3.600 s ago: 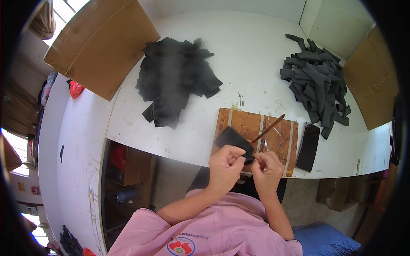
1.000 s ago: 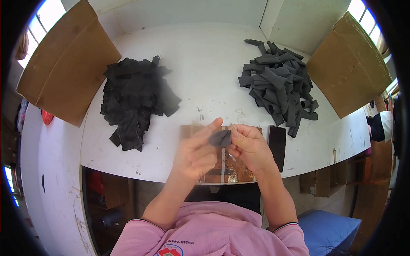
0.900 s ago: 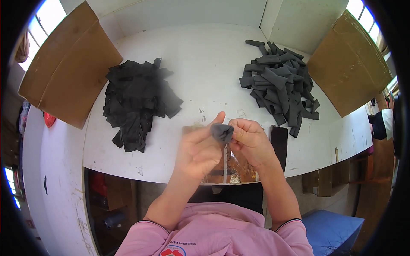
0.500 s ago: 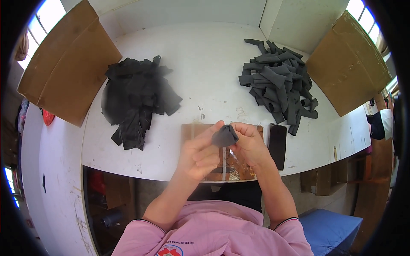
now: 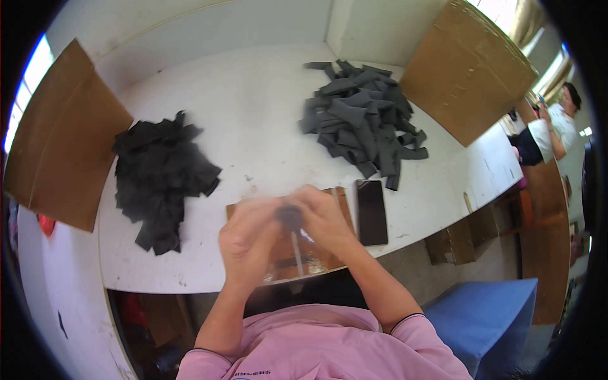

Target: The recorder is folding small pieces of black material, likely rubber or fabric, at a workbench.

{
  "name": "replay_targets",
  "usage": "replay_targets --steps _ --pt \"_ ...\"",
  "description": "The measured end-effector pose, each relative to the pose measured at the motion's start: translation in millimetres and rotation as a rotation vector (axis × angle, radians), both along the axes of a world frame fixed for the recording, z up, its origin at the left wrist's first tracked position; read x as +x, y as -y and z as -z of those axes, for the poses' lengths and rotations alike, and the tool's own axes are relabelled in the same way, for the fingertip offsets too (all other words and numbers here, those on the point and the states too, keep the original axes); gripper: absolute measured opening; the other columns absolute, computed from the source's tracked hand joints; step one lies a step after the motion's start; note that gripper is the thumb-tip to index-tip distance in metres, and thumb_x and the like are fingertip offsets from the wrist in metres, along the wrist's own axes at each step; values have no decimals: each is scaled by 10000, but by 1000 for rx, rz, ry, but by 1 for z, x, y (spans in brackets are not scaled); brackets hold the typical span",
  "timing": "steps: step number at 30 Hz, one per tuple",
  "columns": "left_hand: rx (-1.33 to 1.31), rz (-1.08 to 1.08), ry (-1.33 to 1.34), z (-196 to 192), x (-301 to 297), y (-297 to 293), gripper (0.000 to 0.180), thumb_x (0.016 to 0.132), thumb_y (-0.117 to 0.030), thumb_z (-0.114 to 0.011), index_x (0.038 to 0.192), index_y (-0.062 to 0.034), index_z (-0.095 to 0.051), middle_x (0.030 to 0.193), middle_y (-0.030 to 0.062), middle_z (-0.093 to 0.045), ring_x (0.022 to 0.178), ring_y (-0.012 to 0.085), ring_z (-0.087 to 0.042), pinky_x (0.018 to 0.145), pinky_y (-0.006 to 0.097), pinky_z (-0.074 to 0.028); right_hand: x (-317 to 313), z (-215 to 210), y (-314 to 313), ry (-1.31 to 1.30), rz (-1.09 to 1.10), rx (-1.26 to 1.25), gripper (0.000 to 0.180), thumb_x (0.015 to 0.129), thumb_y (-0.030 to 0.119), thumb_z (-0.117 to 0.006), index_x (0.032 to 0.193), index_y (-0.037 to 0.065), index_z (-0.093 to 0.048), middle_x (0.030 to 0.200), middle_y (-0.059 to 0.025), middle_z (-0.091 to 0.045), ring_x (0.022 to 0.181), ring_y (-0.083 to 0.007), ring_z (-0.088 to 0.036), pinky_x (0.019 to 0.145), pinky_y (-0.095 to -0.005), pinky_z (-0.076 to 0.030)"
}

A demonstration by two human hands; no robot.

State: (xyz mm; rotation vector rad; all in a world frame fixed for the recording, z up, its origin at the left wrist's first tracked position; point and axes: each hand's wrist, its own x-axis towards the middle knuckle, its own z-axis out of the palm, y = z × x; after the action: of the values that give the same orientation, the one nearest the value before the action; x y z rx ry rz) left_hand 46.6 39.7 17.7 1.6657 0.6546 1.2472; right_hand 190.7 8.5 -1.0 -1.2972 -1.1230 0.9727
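Observation:
Both hands meet above the near edge of the table, around a small dark grey fabric piece (image 5: 290, 217), which is blurred by motion. My left hand (image 5: 248, 233) is closed on its left side, its fingers smeared. My right hand (image 5: 324, 218) grips it from the right with bent fingers. Under the hands lies a brown cardboard piece (image 5: 342, 208) with strips of tape on it. A pile of flat black fabric pieces (image 5: 158, 177) lies to the left. Farther right is a heap of dark grey, tube-like fabric pieces (image 5: 361, 111).
A black phone (image 5: 372, 212) lies right of the cardboard. Upright cardboard panels stand at the left (image 5: 63, 139) and right (image 5: 468, 69) of the white table (image 5: 253, 95). A blue covered object (image 5: 475, 323) is at lower right. Another person (image 5: 557, 130) is at far right.
The view has turned, so the table's things sit farther left and the other person shows more fully. Both hands still hold the fabric piece, now more blurred.

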Motion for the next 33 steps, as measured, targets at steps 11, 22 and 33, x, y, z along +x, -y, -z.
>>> replay_targets --steps 11,22,33 --pt "-414 162 469 26 -2 -2 172 797 -139 -596 862 7 -533 890 136 -571 835 178 -535 754 293 -430 -4 0 8 912 -39 364 205 742 198 -585 643 45 -491 616 -76 -505 592 -244 -528 502 -323 -411" --pt "-241 424 -213 -6 14 -23 81 737 -55 -637 768 6 -593 759 35 -585 693 76 -514 590 200 -402 -3 35 14 638 8 422 182 835 203 -469 838 46 -561 698 -125 -553 638 -319 -555 536 -382 -447" --pt "-188 254 -72 -29 2 -8 91 799 -62 -584 844 18 -588 798 51 -605 703 68 -532 617 192 -431 0 5 12 559 -177 195 174 820 224 -488 809 61 -549 700 -118 -552 678 -318 -548 558 -391 -419"
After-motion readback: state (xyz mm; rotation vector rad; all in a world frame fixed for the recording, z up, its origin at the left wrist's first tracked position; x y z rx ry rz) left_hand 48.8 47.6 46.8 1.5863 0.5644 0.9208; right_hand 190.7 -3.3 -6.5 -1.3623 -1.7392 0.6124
